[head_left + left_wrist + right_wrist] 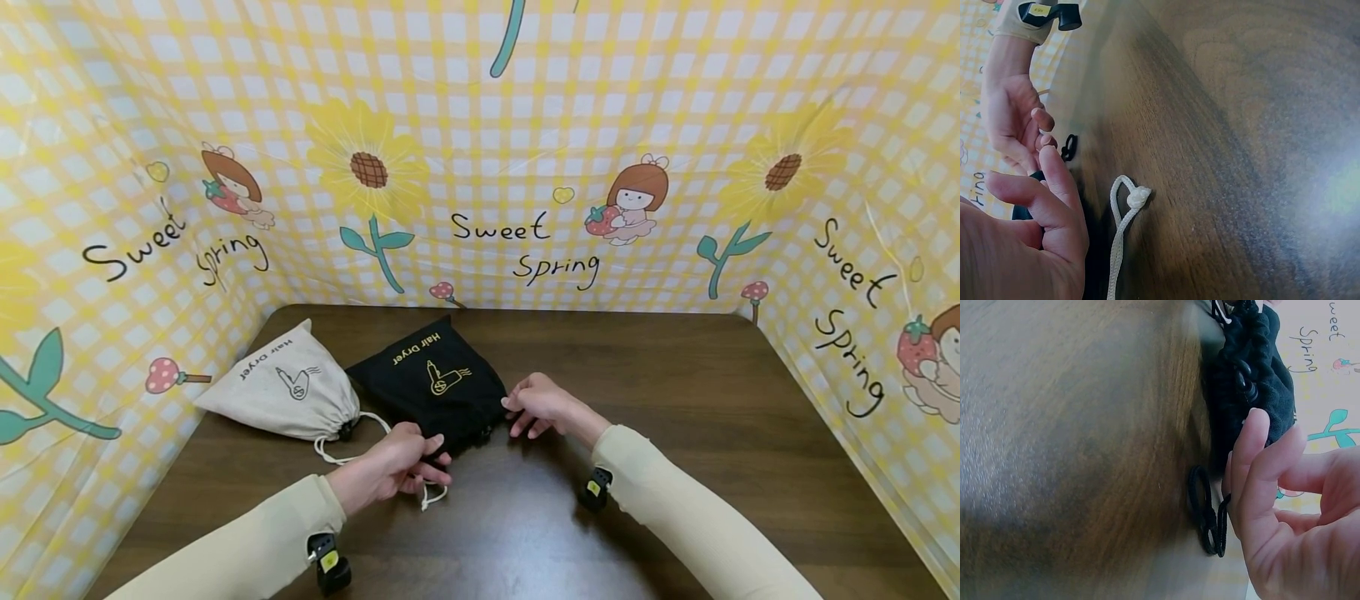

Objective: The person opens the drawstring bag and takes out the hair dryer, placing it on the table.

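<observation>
From my end, the left hand [397, 462] and right hand [546, 404] each have their grip pinching an edge of the black cloth drawstring bag with yellow hair-dryer print [442, 383], presumably to steady its gathered mouth, which faces me on the brown wooden tabletop [675, 375]. Just left lies the off-white cloth drawstring bag with black print [296, 383]; I can't see inside either

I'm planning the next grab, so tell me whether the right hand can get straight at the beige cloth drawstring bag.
Probably not: the black cloth drawstring bag lies between the right hand and the beige bag.
</observation>
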Tool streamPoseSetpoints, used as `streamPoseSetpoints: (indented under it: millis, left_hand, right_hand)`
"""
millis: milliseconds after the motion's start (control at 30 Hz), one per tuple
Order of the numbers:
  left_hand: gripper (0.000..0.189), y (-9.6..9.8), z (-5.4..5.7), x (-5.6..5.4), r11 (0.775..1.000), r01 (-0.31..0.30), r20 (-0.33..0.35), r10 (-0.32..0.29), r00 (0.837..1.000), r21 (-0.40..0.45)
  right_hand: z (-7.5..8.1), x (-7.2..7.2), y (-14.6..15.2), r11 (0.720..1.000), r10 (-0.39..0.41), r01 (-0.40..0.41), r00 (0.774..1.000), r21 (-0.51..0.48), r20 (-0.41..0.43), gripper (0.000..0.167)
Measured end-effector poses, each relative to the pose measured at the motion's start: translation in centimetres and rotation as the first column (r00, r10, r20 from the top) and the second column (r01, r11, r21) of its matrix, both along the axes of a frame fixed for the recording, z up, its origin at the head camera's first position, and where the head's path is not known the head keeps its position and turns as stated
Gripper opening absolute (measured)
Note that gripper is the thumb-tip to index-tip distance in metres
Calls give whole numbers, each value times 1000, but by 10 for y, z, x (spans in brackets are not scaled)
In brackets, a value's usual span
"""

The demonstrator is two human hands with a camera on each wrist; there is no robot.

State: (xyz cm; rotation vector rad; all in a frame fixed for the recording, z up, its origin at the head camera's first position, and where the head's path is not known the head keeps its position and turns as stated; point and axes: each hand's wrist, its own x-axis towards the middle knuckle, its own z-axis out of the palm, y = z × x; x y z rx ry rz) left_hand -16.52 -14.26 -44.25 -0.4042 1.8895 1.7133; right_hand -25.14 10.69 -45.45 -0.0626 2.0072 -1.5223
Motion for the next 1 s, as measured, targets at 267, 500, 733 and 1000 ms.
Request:
streamPoseSetpoints:
  millis: [267, 500, 733, 1000]
  left_hand:
    - [18, -1, 1, 1, 1000, -6, -9, 6, 1000, 4]
    - [19, -2, -1, 2, 1000, -5, -10, 5, 1000, -4]
    - [19, -1, -1, 2, 1000, -6, -8, 6, 1000, -6]
    - [19, -2, -2, 2, 1000, -11, -12, 11, 1000, -2]
  right_hand:
    - [0, -1, 0, 1000, 2, -2, 1000, -3, 4, 16]
    - [0, -1, 1, 1000, 3, -3, 1000, 1, 2, 16]
    - [1, 0, 2, 1000, 3, -3, 1000, -1, 2, 16]
    - [0, 0, 2, 1000, -3, 3, 1000, -3, -1, 16]
